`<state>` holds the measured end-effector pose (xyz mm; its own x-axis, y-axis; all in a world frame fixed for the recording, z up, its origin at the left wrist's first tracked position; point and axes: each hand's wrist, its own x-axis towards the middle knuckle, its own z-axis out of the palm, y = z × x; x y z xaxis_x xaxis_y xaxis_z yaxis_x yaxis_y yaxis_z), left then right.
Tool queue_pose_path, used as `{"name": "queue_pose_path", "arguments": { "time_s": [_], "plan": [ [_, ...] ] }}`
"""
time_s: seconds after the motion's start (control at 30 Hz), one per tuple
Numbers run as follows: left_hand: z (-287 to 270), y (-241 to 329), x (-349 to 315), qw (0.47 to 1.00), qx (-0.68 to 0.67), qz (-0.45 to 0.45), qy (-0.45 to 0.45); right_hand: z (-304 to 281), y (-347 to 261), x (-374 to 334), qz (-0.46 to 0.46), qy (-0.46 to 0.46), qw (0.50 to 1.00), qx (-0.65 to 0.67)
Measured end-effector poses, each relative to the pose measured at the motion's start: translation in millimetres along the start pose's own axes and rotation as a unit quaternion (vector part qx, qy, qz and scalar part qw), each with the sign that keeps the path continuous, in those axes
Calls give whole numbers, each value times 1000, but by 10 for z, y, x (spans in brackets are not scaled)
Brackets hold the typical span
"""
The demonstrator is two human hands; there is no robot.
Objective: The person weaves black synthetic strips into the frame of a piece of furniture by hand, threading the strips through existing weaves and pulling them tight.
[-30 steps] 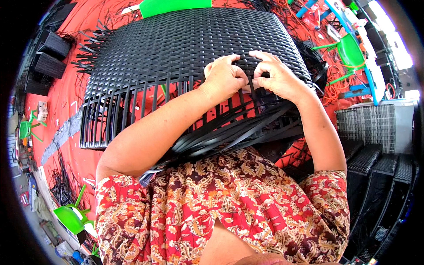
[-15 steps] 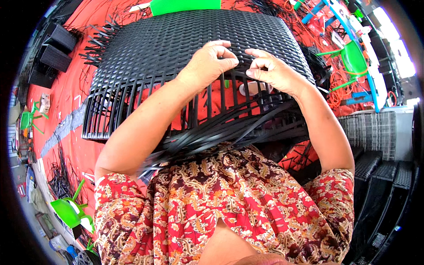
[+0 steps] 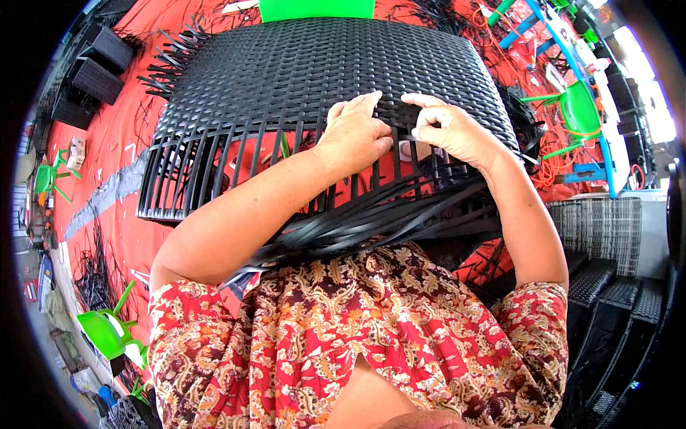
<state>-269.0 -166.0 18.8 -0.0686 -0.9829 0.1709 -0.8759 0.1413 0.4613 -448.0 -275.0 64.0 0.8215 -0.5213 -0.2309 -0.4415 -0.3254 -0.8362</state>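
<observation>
Across the frame in front of me lies a black woven panel (image 3: 329,61), its far part closely woven and its near part bare upright strands (image 3: 246,154). My left hand (image 3: 354,136) rests at the woven edge, fingers stretched onto the weave and thumb apart. Just to its right, my right hand (image 3: 457,132) has the index finger extended over the weave. Its thumb and another finger are pinched together at the edge; what lies between them is hidden. A bundle of loose flat black strips (image 3: 371,222) runs across the near side, below both hands.
A green seat (image 3: 316,8) stands beyond the panel. Cut strip ends (image 3: 179,61) stick out at its far left. Right of it are a green chair (image 3: 580,109), an orange cord (image 3: 549,154) and a blue frame (image 3: 582,175). Another green chair (image 3: 107,334) lies at lower left on red floor covering (image 3: 107,264).
The whole view has shifted slightly, with hands and panel appearing lower. My left hand's fingers have straightened and flattened on the weave. My right hand keeps its pinch, a little farther right.
</observation>
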Motion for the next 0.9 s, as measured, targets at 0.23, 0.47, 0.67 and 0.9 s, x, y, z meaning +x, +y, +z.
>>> {"name": "queue_pose_path", "arguments": {
  "time_s": [0.23,0.47,0.67,0.9],
  "plan": [
    [10,-135,129,987,-156,-23,27,45,-79,52,-126,102,931,-327],
    [-412,-318,50,852,-500,-152,27,149,-381,401,-153,17,956,-249],
    [-379,-408,-227,996,-40,17,78,182,-158,405,-74,7,997,6],
    [-231,-198,-302,995,87,-48,-18,299,-225,376,-92,-42,987,-124]
  ]
}}
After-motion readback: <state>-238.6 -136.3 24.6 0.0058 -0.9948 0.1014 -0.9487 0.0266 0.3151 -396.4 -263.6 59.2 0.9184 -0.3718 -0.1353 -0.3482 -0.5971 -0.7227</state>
